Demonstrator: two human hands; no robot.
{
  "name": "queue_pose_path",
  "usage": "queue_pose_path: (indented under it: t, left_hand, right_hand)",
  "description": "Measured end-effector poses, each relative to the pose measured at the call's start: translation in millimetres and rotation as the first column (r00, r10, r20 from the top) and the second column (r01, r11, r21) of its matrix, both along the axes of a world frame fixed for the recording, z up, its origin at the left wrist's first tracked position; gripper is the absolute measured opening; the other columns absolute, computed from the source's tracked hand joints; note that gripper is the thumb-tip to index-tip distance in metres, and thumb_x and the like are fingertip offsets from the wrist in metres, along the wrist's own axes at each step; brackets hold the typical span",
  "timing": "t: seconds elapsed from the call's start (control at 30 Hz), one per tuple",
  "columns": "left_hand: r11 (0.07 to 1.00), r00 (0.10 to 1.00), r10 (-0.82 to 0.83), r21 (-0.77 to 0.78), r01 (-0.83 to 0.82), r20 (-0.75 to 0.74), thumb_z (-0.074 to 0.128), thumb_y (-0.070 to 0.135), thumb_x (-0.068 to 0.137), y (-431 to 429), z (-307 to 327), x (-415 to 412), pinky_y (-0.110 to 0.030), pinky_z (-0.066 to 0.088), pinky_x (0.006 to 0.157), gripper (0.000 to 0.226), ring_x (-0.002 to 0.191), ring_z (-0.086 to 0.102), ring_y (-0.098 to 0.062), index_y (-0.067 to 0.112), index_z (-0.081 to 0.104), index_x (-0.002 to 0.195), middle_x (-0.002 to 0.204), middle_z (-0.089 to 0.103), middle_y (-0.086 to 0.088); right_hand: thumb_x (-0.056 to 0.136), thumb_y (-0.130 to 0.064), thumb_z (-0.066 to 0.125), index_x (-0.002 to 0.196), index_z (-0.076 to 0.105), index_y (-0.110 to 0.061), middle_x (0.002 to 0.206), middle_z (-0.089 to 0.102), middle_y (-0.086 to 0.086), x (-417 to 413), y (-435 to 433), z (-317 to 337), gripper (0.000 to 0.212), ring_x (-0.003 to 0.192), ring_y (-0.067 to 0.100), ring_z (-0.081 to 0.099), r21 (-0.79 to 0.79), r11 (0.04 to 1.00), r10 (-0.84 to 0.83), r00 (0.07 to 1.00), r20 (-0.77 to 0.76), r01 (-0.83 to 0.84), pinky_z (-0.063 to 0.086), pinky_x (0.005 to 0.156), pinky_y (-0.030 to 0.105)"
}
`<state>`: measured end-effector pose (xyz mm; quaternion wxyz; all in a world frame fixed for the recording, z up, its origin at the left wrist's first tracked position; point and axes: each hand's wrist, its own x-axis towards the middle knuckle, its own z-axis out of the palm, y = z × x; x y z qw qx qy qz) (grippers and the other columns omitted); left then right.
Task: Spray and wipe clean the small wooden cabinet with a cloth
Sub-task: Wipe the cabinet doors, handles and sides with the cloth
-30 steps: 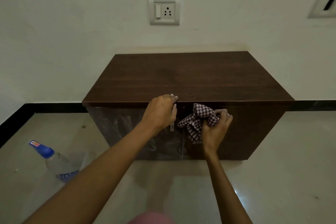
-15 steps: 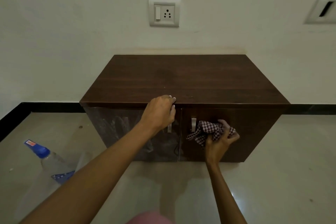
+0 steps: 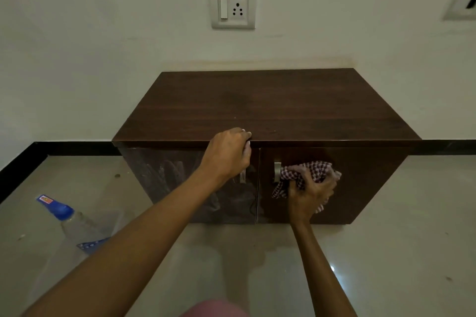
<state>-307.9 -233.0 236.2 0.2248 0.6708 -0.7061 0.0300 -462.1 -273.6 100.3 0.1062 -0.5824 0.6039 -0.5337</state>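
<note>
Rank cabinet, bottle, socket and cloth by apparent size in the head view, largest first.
1. cabinet
2. bottle, though nearest the camera
3. cloth and socket look alike; the cloth is bunched and partly hidden, so no ranking.

— What sort of place is it?
— A room in a home, it seems: polished floor point(image 3: 399, 239), black skirting point(image 3: 72, 148), plain wall point(image 3: 103, 46) with a switch-and-socket plate point(image 3: 233, 6), low wooden cabinet point(image 3: 270, 105) against it.
</note>
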Motion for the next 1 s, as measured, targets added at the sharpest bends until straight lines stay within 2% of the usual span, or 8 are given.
queue_pose_path:
  t: [0.13, 0.23, 0.47, 0.6, 0.7, 0.77, 0.9, 1.0]
  left_hand:
    - [1.000, 1.000, 0.010, -0.023, -0.010, -0.006, 0.046, 0.016, 0.091, -1, -1, -1, -0.029, 0.049, 0.079, 0.032, 0.097, 0.064, -0.022, 0.006, 0.059, 0.118, 0.113, 0.065, -0.009]
    - [1.000, 1.000, 0.018, -0.026, -0.018, -0.011, 0.046, 0.016, 0.090, -1, 1, -3, -0.030, 0.050, 0.078, 0.030, 0.095, 0.065, -0.023, 0.006, 0.061, 0.115, 0.108, 0.066, -0.010]
    - [0.999, 0.999, 0.049, -0.019, -0.049, -0.001, 0.045, 0.017, 0.090, -3, 2, -6, -0.035, 0.052, 0.074, 0.028, 0.087, 0.064, -0.025, 0.004, 0.065, 0.105, 0.099, 0.066, -0.011]
    - [0.998, 0.999, 0.046, -0.047, -0.046, -0.007, 0.045, 0.016, 0.091, -3, 0, -7, -0.033, 0.051, 0.072, 0.027, 0.085, 0.065, -0.024, 0.004, 0.065, 0.104, 0.096, 0.067, -0.011]
    - [0.997, 0.999, 0.051, -0.060, -0.051, -0.005, 0.045, 0.015, 0.091, -3, -1, -9, -0.026, 0.046, 0.069, 0.027, 0.084, 0.064, -0.022, 0.004, 0.064, 0.107, 0.097, 0.067, -0.011]
    - [0.997, 0.999, 0.053, -0.060, -0.053, -0.001, 0.045, 0.015, 0.091, -3, -1, -10, -0.024, 0.044, 0.069, 0.027, 0.085, 0.064, -0.022, 0.004, 0.064, 0.107, 0.097, 0.066, -0.011]
    - [0.996, 0.998, 0.059, -0.060, -0.058, 0.009, 0.045, 0.015, 0.091, -2, -2, -11, -0.026, 0.045, 0.069, 0.027, 0.083, 0.063, -0.022, 0.003, 0.065, 0.104, 0.095, 0.066, -0.011]
    - [0.997, 0.999, 0.051, -0.063, -0.051, -0.001, 0.046, 0.015, 0.090, -1, -2, -11, -0.033, 0.051, 0.075, 0.028, 0.090, 0.064, -0.024, 0.003, 0.063, 0.109, 0.101, 0.066, -0.012]
  right_hand:
    - [0.056, -0.003, 0.082, 0.092, 0.067, -0.014, 0.118, 0.048, 0.032, -7, -2, 3, 0.041, 0.117, 0.040, 0.029, 0.057, 0.998, 0.054, 0.945, -0.322, -0.038, 0.033, 0.090, 0.069]
    - [0.053, -0.013, 0.085, 0.097, 0.060, -0.008, 0.116, 0.050, 0.027, -13, -6, 8, 0.051, 0.110, 0.045, 0.042, 0.089, 0.996, 0.053, 0.895, -0.442, -0.014, 0.038, 0.086, 0.060]
    - [0.061, -0.008, 0.077, 0.085, 0.051, -0.011, 0.118, 0.040, 0.017, 3, -2, 8, 0.034, 0.110, 0.031, 0.041, 0.161, 0.987, -0.018, 0.985, 0.172, -0.010, 0.040, 0.093, 0.051]
    - [0.062, -0.016, 0.079, 0.093, 0.052, -0.011, 0.120, 0.038, 0.022, -1, -6, 10, 0.041, 0.112, 0.037, 0.039, 0.212, 0.977, 0.032, 0.995, -0.099, -0.011, 0.035, 0.092, 0.047]
    - [0.059, -0.021, 0.081, 0.094, 0.054, -0.012, 0.111, 0.046, 0.023, -5, -7, 15, 0.045, 0.106, 0.043, 0.043, 0.135, 0.991, 0.059, 0.906, -0.419, -0.002, 0.039, 0.085, 0.052]
    - [0.056, -0.018, 0.082, 0.091, 0.055, -0.012, 0.106, 0.050, 0.023, -5, -6, 15, 0.045, 0.101, 0.043, 0.047, 0.073, 0.997, 0.029, 0.879, -0.477, 0.007, 0.042, 0.081, 0.053]
    - [0.064, -0.008, 0.076, 0.087, 0.054, -0.009, 0.113, 0.044, 0.020, 4, 0, 9, 0.033, 0.109, 0.036, 0.044, 0.130, 0.991, 0.016, 0.999, 0.029, -0.020, 0.042, 0.088, 0.050]
    - [0.067, 0.004, 0.071, 0.085, 0.045, -0.012, 0.116, 0.037, 0.019, 13, 3, 4, 0.035, 0.108, 0.033, 0.043, 0.192, 0.979, -0.023, 0.890, 0.456, -0.073, 0.043, 0.092, 0.042]
